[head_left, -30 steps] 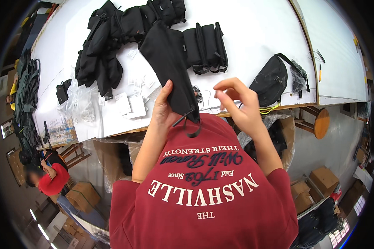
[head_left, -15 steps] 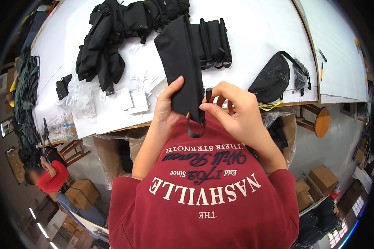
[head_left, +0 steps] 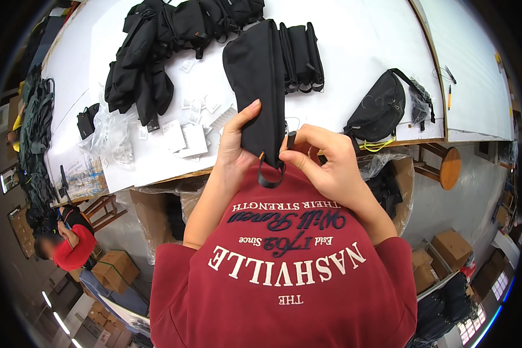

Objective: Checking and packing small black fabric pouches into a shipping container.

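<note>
— White table [head_left: 359, 35] stretching wide, black pouches [head_left: 139, 58] heaped at the far left!
— And the long black pouch [head_left: 260, 69]?
— Up over the near edge, left grip [head_left: 238, 139] clasping its lower left side!
— Right grip [head_left: 322, 153]?
— Thumb and fingers pinching a small dark tab [head_left: 291, 139], just beside the pouch's right edge!

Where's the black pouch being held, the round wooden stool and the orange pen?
Black pouch [head_left: 255, 75]: head view, on its broad flat side.
Round wooden stool [head_left: 450, 168]: head view, on its seat.
Orange pen [head_left: 450, 98]: head view, on its barrel.
</note>
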`<state>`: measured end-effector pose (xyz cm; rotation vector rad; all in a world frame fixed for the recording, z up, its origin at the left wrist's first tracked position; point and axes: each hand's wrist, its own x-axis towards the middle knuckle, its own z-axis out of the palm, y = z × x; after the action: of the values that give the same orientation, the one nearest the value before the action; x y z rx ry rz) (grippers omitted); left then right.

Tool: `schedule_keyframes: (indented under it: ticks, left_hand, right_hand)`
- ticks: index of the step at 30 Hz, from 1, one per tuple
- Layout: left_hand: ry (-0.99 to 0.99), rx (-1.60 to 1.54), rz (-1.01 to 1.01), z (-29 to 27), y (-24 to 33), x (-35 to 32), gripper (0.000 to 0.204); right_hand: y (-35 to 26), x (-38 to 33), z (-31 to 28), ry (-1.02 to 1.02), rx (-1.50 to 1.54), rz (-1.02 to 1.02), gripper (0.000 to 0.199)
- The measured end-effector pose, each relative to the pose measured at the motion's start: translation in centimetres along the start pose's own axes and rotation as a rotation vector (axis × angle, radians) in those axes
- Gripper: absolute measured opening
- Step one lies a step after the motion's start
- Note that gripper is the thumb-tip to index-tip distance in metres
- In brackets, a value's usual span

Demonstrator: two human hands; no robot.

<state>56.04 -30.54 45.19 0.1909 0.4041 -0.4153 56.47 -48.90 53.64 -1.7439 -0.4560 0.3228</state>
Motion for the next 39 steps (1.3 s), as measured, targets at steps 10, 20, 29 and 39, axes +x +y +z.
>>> schedule_keyframes:
  ticks: [10,20,29,39]
  left_hand:
    - [0.142,0.919,0.459,2.8,-2.3,2.0,0.05]
    - [0.002,1.769,0.598,2.0,-5.2,5.9,0.086]
    - [-0.089,1.063,0.324,0.0,-2.0,10.2,0.054]
    - [0.838,1.886,0.511,-13.1,9.2,14.1,0.053]
  right_hand:
    - [7.7,1.6,-0.3,0.23,0.287,0.304,0.063]
    - [13.9,3.3,-1.3,0.273,0.685,0.416,0.059]
    - [15.3,6.8,-4.2,0.375,0.657,0.486,0.063]
    - [26.3,13.7,-8.7,0.375,0.337,0.674,0.052]
